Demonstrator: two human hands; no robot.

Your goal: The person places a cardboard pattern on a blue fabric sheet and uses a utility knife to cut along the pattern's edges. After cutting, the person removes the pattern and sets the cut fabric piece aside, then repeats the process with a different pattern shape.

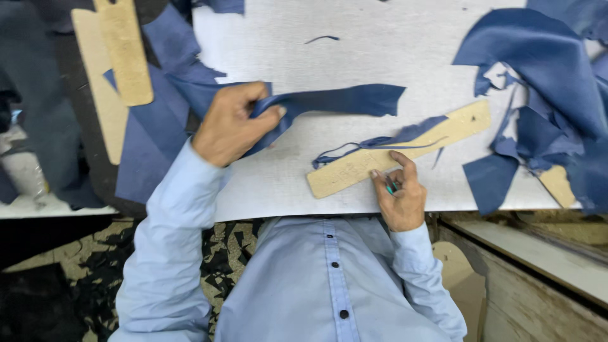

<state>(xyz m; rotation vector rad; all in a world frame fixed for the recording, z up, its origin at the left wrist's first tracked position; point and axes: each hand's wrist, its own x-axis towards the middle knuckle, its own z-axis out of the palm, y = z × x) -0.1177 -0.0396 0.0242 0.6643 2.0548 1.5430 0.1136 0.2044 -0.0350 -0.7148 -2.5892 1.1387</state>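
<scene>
My left hand (231, 123) is closed around a long strip of dark blue fabric (335, 101), holding it just above the grey metal table (380, 50). My right hand (400, 193) rests at the table's near edge, fingers curled around a small teal-handled tool (391, 186). Its fingertips touch the lower end of a long tan board template (399, 152) lying slanted on the table. Thin blue fabric trimmings (373, 144) lie across that template.
A heap of blue fabric pieces (551, 95) covers the table's right side, with another tan template (557, 183) under it. Two tan templates (123, 50) and blue fabric (152, 139) lie at the left. Dark scraps litter the floor (95, 272). A wooden bench edge (538, 253) runs at the lower right.
</scene>
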